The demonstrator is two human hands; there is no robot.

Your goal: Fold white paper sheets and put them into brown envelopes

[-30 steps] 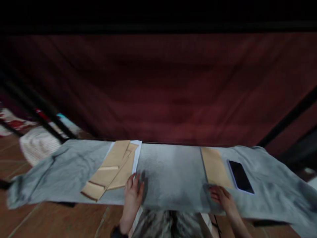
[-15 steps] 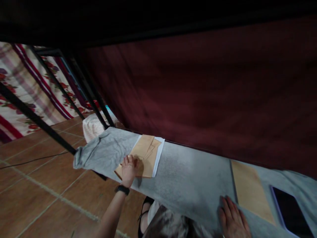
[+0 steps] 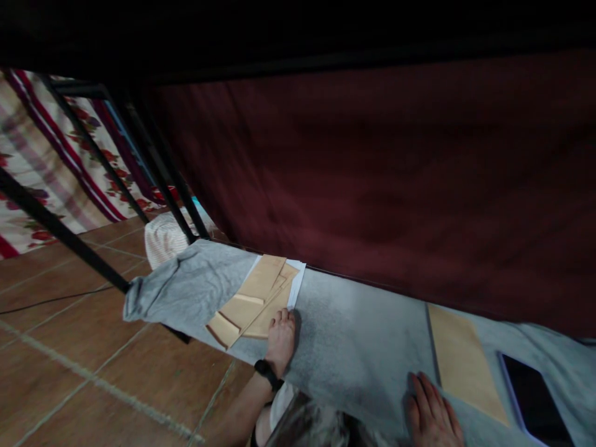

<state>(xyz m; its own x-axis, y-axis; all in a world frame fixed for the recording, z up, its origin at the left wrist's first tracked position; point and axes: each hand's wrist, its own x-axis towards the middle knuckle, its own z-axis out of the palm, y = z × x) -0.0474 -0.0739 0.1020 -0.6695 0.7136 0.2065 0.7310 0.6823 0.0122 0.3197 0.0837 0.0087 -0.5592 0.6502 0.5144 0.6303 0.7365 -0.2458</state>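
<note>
Brown envelopes (image 3: pixel 261 279) lie overlapping atop white sheets (image 3: pixel 297 285) on your left, your left hand (image 3: pixel 282 337) palm-down over their near corner, grip hidden, perhaps steadying them, while your right hand (image 3: pixel 434 413) rests flat, well apart.

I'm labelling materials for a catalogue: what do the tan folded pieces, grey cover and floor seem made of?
Tan folded pieces: likely matte paper; thin, with crisp creases and flaps.
Grey cover: seemingly soft, dull fabric; it bunches into wrinkles.
Floor: tiles, perhaps matte ceramic or terracotta; reddish brown with pale joint lines.
</note>
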